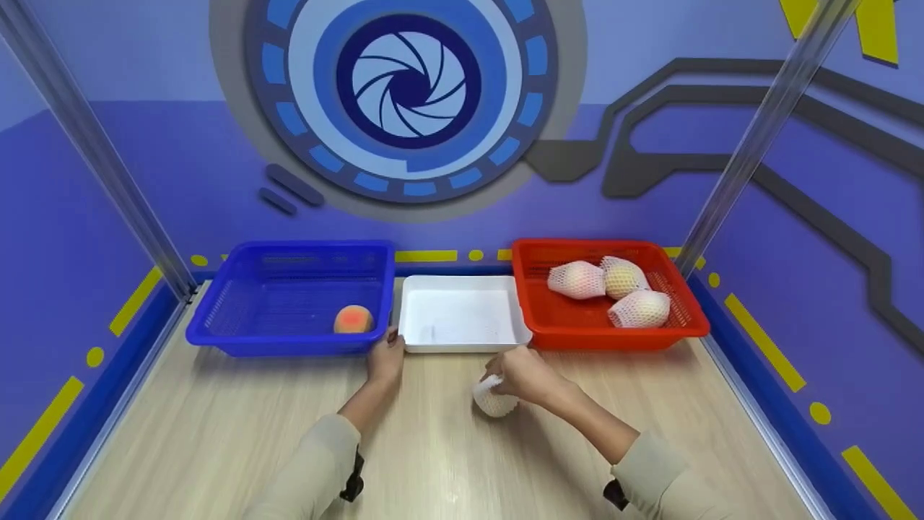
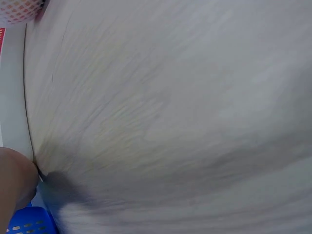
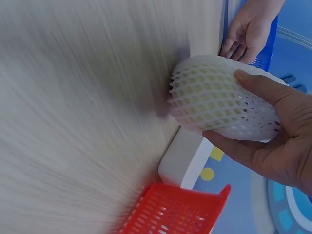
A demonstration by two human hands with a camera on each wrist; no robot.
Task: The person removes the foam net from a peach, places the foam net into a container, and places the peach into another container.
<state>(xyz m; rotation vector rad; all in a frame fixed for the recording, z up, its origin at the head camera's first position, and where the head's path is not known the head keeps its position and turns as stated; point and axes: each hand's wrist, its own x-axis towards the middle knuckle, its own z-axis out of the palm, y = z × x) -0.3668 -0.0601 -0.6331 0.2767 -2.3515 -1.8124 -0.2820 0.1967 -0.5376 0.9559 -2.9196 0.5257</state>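
Note:
My right hand (image 1: 530,374) grips a round fruit in a white foam net (image 1: 494,399) just in front of the white tray (image 1: 465,348). In the right wrist view, thumb and fingers pinch the netted fruit (image 3: 214,100) from two sides, and pale yellow-green shows through the mesh. My left hand (image 1: 386,357) is at the front right corner of the blue basket (image 1: 289,347), beside the tray, with its fingers (image 3: 239,46) loosely bent and nothing seen in them. Inside the blue basket lies one bare orange-red fruit (image 1: 354,319). Several fruits in foam nets (image 1: 576,279) lie in the red basket (image 1: 613,338).
The baskets and tray stand in a row at the back of the wooden table (image 1: 433,462), the white tray in the middle. Behind them rises a blue printed wall (image 1: 462,224). Metal posts (image 1: 765,130) stand at both back corners.

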